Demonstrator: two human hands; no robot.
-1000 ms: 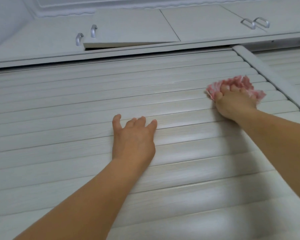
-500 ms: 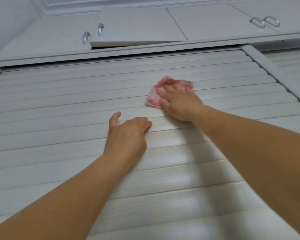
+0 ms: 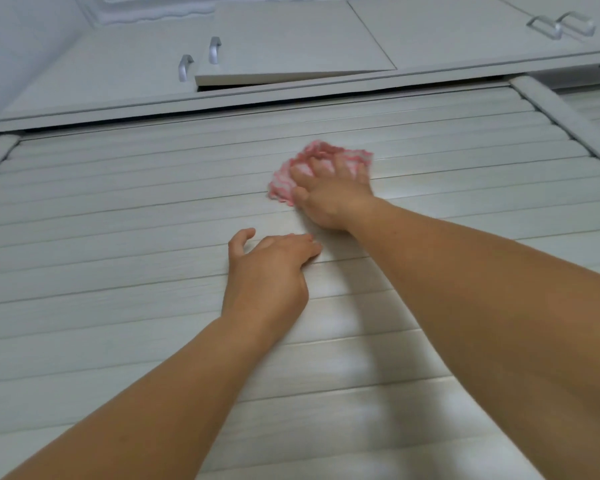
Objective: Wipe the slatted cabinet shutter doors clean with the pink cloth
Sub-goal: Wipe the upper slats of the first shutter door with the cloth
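The right hand [image 3: 331, 199] presses a crumpled pink and white cloth [image 3: 321, 168] flat against the pale, wood-grained slatted shutter door [image 3: 118, 216]; its fingers are spread over the cloth and bent into it a little, so the grip is holding the cloth against the slats, with the fabric bunched out above and to the left of the fingertips; the cloth lies in the upper middle part of the shutter, a few slats below its top edge. The left hand [image 3: 269, 271] rests on the slats just below and to the left of the right hand, near it but apart; its fingers lie nearly straight against the surface and the thumb stands off to the left, so its grip is loose and holds nothing. Both bare forearms reach in from the lower edge. A pale vertical frame post [image 3: 565, 119] bounds the shutter on the right. Above the shutter run white flat cabinet doors; one white upper cabinet door [image 3: 284, 46] hangs slightly ajar, a dark gap showing under its lower edge; two silver bar handles [image 3: 200, 64] sit side by side near its left edge.
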